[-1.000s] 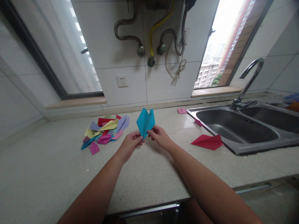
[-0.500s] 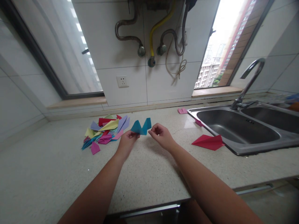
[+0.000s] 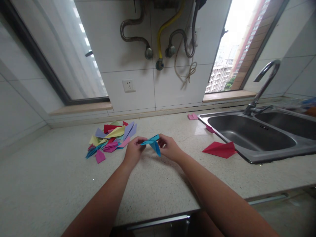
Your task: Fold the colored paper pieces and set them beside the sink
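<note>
blue paper (image 3: 154,144) slants, long edge rising rightward, one corner down.

The counter (image 3: 153,191) bears a paper pile (image 3: 115,132) — and a red paper plane (image 3: 219,149).

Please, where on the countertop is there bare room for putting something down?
Bare countertop lies left of the folded-paper pile, and between the right hand and the red paper plane. Crowded: the pile and along the sink's left rim.
</note>
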Demonstrator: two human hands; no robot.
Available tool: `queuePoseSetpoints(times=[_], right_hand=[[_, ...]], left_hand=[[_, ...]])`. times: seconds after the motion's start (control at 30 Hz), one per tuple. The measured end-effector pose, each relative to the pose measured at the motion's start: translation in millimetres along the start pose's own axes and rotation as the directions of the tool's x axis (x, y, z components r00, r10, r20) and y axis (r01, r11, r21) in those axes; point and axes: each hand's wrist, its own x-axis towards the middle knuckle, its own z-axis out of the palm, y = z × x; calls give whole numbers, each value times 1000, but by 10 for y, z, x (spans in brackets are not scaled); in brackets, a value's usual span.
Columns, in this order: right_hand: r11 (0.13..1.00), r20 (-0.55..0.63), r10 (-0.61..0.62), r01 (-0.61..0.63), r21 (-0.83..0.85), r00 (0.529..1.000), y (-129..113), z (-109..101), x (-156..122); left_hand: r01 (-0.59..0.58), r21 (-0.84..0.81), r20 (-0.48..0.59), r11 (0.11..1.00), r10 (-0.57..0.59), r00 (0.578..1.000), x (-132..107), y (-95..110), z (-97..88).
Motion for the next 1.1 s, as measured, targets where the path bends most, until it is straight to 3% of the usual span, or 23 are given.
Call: queuePoseSetpoints(times=[0.23,0.4,0.8,1.1], right_hand=[[993,13,-19,20,-119,1000,4,-10,-10],[994,-39,-9,5,-112,999,101,27,-8],[981,-131,188,-179,79,973,261,-19,48],[943,-132,234,-192,274,963,225,-26,77]], left_hand=[[-9,-27,7,1000,9,1000,6,-28,5],[-8,21,-3,1000,9,1000,1,-50,26],[53,-108,100,993,-42,994,-45,23,57],[261,-353,163,899,-216,963,-43,12,59]])
